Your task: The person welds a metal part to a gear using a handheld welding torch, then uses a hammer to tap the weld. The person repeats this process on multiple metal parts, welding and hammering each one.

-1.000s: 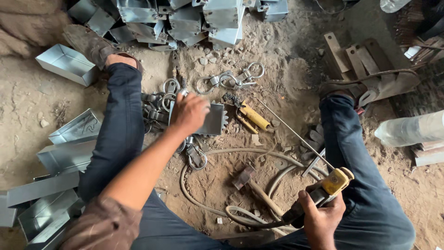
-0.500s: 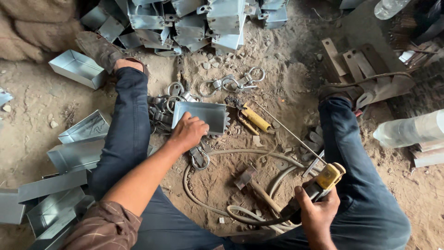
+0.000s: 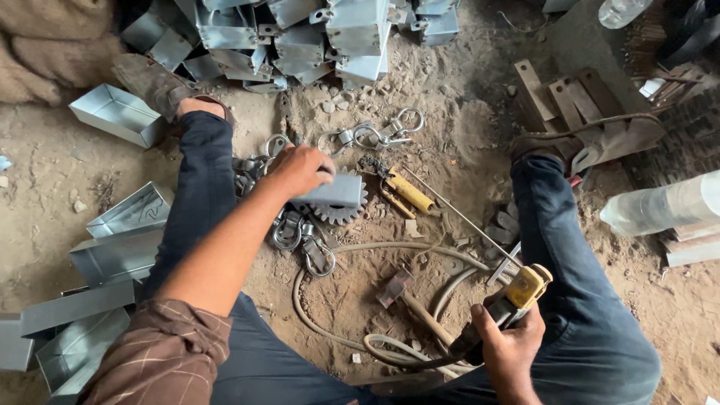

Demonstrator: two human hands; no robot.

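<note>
Metal box [image 3: 330, 192] now sits lower than half a second ago: your left hand [image 3: 300, 169] has brought it down flat onto the gear wheel [image 3: 341, 212] between your legs, fingers curled over its left end, gripping it. Your right hand [image 3: 508, 351] stays low right, fingers wrapped tight round the dark grip of the yellow-tipped welding holder [image 3: 517, 294], hardly shifted. Just beside the box: yellow-handled pliers [image 3: 405, 191] to its right, shackles [image 3: 382, 135] above, more hooks [image 3: 304, 240] touching the gear's lower left. A thin rod [image 3: 461, 217] runs diagonally toward your right knee. Hose [image 3: 375, 300] loops across the dirt below, with a hammer [image 3: 405, 296] lying inside the loop. Stacked boxes [image 3: 300, 37] crowd the top edge, loose ones [image 3: 112, 240] the left edge. Bare dirt opens only in the upper middle, between the shackles and the sandal [image 3: 592, 142].
</note>
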